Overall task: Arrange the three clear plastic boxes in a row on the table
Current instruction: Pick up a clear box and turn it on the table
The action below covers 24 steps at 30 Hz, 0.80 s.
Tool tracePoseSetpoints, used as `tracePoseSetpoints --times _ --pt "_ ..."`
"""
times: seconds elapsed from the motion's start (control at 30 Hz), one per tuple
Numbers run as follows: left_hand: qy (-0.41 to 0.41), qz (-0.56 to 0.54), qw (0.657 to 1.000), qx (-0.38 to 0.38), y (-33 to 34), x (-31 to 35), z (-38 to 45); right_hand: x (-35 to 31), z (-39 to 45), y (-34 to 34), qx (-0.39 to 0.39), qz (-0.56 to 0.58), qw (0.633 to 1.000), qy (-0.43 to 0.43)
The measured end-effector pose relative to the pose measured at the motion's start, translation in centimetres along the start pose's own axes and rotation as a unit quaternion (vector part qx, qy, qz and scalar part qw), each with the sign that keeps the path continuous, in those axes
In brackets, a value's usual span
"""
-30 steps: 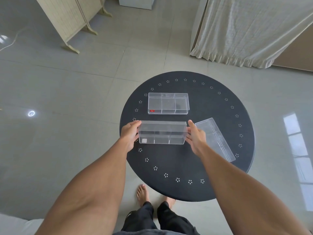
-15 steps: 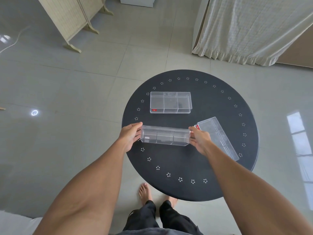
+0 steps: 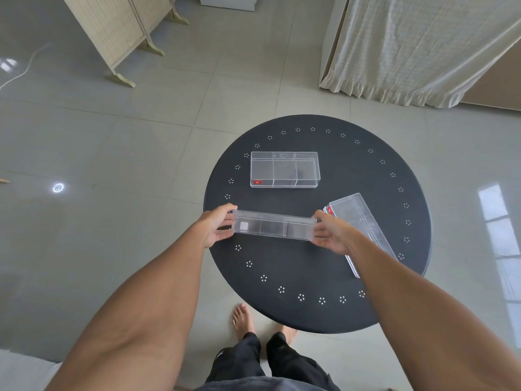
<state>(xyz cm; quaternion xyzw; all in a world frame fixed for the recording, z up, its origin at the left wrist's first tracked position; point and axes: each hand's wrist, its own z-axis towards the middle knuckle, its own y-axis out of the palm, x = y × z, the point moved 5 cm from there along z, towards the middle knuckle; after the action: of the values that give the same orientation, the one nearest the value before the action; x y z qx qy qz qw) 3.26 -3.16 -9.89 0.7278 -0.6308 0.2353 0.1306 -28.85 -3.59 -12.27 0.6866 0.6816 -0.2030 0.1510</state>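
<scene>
Three clear plastic boxes are on or over the round black table (image 3: 318,277). I hold the near box (image 3: 273,224) by its two short ends, my left hand (image 3: 215,225) on the left end and my right hand (image 3: 331,234) on the right end. It is turned on edge, its long side facing me. The far box (image 3: 284,169) lies flat with a red sticker at its front left corner. The third box (image 3: 359,221) lies slanted at the right, partly hidden by my right forearm.
The table's rim carries a ring of small white dot clusters. A folding screen (image 3: 118,29) stands on the tiled floor at the back left, a pale curtain (image 3: 417,46) at the back right. My bare feet (image 3: 242,320) show beneath the table's near edge.
The box in my hands has tipped from nearly flat to standing on its edge, so it looks thinner. My hands moved slightly apart along with it. The other two boxes stayed put.
</scene>
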Motion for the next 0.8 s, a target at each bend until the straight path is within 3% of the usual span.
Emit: tracePoseSetpoints --times 0.27,0.63,0.7,0.8 --pt "0.014 -0.041 0.999 -0.002 -0.3 -0.8 0.5 0.6 0.7 -0.1 0.018 0.064 0.996 -0.056" --pt "0.040 -0.021 0.999 0.023 -0.5 -2.2 1.8 2.1 0.3 0.7 0.058 -0.002 0.994 -0.091" --pt "0.053 0.019 0.998 0.037 -0.7 -1.6 1.8 1.5 -0.5 0.4 0.093 -0.046 0.987 -0.119" --pt "0.117 0.095 0.982 0.115 -0.9 0.7 1.0 0.0 -2.5 -0.9 0.175 -0.064 0.968 -0.171"
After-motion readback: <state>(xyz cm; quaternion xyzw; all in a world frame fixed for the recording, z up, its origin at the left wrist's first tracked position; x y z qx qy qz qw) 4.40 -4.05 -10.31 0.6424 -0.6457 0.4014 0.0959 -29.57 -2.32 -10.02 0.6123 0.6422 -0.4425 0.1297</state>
